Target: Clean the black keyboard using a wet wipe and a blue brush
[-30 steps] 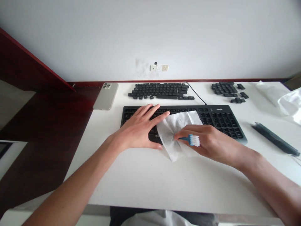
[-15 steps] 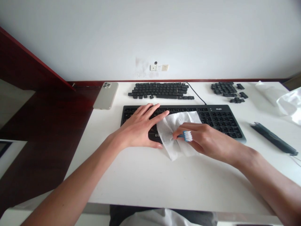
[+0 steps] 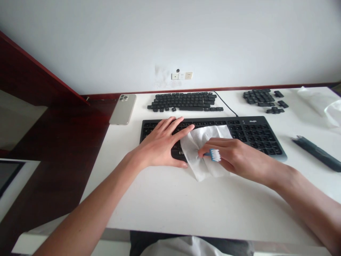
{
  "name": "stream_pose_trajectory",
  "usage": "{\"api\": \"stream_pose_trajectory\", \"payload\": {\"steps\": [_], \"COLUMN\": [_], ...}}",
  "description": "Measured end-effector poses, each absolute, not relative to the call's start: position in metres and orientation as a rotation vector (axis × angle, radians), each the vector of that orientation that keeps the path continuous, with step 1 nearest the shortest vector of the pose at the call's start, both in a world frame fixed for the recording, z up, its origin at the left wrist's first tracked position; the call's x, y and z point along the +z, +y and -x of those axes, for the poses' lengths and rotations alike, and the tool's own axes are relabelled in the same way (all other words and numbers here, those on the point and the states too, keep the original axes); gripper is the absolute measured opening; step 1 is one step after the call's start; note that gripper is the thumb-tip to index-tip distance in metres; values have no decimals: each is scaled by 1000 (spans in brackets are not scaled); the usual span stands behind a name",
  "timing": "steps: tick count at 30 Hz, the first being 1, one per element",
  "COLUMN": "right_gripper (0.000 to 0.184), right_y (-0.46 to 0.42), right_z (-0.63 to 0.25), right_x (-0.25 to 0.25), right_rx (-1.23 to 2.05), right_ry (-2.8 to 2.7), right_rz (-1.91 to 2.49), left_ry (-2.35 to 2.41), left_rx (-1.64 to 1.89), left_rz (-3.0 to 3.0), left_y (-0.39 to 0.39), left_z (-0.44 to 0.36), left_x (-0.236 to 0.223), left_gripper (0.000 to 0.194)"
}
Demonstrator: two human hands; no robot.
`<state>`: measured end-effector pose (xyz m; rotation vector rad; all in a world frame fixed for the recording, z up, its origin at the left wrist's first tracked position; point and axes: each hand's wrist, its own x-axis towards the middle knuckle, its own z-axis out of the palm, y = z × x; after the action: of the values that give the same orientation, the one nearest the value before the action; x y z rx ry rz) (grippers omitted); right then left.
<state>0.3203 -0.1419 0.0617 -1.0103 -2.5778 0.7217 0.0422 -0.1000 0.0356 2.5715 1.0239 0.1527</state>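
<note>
Left hand [image 3: 159, 147] splayed flat; right hand [image 3: 234, 156] curled, seemingly pinching.

Bare hands [image 3: 160, 145] and forearms [image 3: 87, 188], pale shirt [image 3: 183, 248] over dark trousers [image 3: 137, 241]

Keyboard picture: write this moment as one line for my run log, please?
left hand: on keyboard | right hand: holding blue brush | white wipe: over keyboard edge
</note>
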Motion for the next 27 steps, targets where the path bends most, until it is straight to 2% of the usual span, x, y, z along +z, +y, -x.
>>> {"api": "stream_pose_trajectory", "payload": {"steps": [7, 17, 27], "right_gripper": [26, 26, 25], "right_y": [-140, -142, -139], "right_z": [-327, -316, -326], "right_x": [62, 55, 54], "right_rx": [836, 724, 826], "right_ry": [-2472, -2517, -2465], "right_rz": [1007, 978, 1019], "left_ry": [1029, 1033, 1041], "left_rx": [161, 157, 136], "left_rz": [-2594, -2589, -2596], "left_y": [-101, -101, -102], "left_z": [-43, -43, -43], "left_x": [36, 36, 36], "left_gripper": [120, 119, 118]}}
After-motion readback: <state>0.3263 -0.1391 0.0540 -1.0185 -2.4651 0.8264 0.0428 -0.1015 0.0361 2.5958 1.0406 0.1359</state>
